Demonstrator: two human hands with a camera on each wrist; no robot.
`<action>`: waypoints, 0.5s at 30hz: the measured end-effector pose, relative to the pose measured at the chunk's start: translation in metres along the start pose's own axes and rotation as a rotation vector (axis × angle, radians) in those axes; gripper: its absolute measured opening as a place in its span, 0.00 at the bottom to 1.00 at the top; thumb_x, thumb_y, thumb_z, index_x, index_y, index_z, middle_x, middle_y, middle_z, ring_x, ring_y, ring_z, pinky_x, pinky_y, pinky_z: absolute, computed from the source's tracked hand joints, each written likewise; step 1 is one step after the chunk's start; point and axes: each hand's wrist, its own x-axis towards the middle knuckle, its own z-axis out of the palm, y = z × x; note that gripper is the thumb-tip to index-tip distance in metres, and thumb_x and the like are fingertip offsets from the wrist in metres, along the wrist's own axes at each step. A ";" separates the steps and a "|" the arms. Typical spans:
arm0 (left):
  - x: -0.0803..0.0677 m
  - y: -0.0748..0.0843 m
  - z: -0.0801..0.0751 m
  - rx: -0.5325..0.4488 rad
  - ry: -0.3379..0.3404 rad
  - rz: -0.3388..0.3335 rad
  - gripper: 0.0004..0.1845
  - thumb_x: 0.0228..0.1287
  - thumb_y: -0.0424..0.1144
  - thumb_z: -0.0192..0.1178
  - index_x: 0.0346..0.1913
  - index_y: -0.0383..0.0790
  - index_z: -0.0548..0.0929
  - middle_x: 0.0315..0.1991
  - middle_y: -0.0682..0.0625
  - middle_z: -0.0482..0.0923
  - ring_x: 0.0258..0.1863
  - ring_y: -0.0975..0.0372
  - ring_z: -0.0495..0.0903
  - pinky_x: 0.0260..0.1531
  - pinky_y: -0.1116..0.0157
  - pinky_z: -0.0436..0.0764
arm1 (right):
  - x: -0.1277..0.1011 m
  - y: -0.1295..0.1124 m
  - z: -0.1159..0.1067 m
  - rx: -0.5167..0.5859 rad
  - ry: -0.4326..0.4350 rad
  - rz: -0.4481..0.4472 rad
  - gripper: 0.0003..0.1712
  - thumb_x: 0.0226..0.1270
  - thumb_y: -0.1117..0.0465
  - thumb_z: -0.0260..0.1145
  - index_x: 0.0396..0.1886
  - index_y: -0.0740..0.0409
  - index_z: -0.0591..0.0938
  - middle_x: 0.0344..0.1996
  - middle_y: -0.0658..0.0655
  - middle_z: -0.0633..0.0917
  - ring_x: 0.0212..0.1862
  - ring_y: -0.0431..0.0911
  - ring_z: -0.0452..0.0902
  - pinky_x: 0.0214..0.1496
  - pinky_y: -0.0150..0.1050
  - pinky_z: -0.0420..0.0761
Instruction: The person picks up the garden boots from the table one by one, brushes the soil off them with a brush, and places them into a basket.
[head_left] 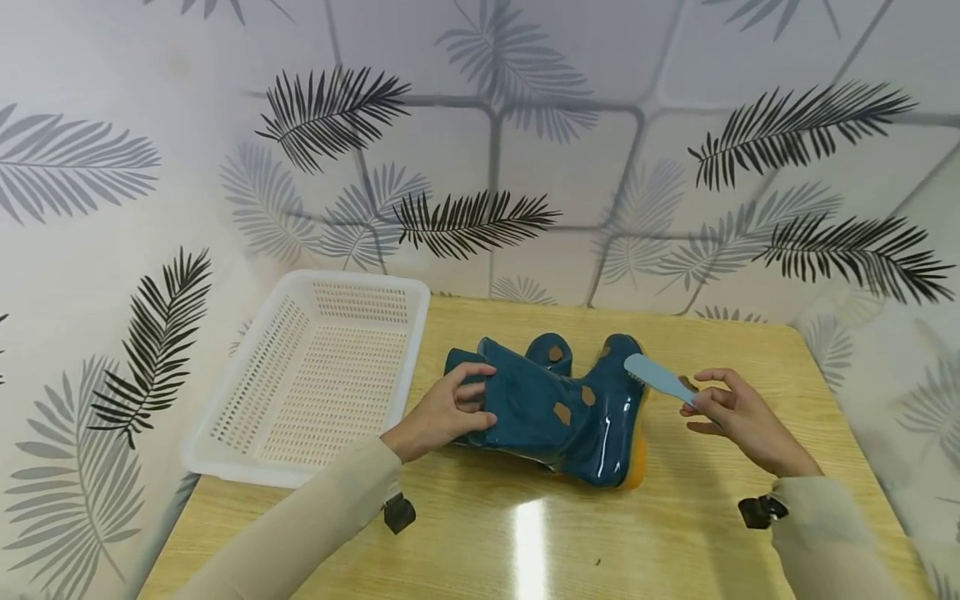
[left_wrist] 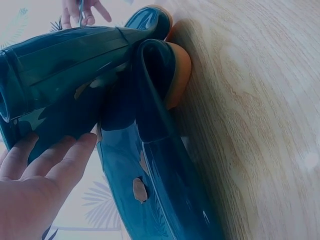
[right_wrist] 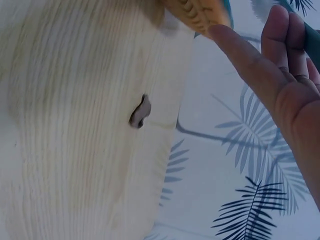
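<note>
A pair of glossy dark teal rubber boots with orange soles and brown patches lies on the table. My left hand (head_left: 446, 412) grips the nearer boot (head_left: 525, 404) at the top of its shaft, thumb and fingers on either side of the opening. Behind it lies the other boot (head_left: 550, 354), its shaft mostly hidden in the head view. My right hand (head_left: 738, 417) pinches the handle of a light blue brush (head_left: 660, 379). The brush head overlaps the nearer boot's foot in the head view, bristles facing down toward the boot.
To the left stands a white perforated plastic basket (head_left: 408, 383), partly over the table's edge. A small brown piece (right_wrist: 141, 111) lies on the wooden table (head_left: 660, 533) near my right hand. A leaf-patterned wall covering (head_left: 540, 167) rises right behind the table.
</note>
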 end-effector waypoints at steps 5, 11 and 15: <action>0.000 0.002 0.000 -0.004 -0.005 -0.004 0.34 0.65 0.30 0.63 0.72 0.40 0.64 0.72 0.32 0.61 0.67 0.39 0.68 0.59 0.49 0.75 | 0.011 -0.007 0.010 -0.010 -0.011 -0.005 0.13 0.80 0.64 0.52 0.60 0.55 0.65 0.41 0.60 0.83 0.45 0.42 0.85 0.46 0.39 0.85; 0.001 0.004 0.000 -0.030 -0.014 0.000 0.34 0.65 0.29 0.62 0.73 0.38 0.63 0.71 0.31 0.63 0.66 0.41 0.71 0.57 0.52 0.78 | 0.019 -0.013 0.019 -0.015 -0.043 -0.027 0.14 0.80 0.63 0.52 0.60 0.55 0.65 0.41 0.61 0.82 0.45 0.44 0.84 0.47 0.41 0.85; 0.002 0.005 0.001 -0.047 -0.022 -0.002 0.35 0.65 0.27 0.62 0.73 0.38 0.62 0.70 0.32 0.65 0.65 0.42 0.72 0.55 0.55 0.79 | 0.024 -0.015 0.023 -0.017 -0.067 -0.029 0.14 0.80 0.65 0.53 0.60 0.55 0.65 0.40 0.62 0.82 0.46 0.43 0.84 0.48 0.44 0.85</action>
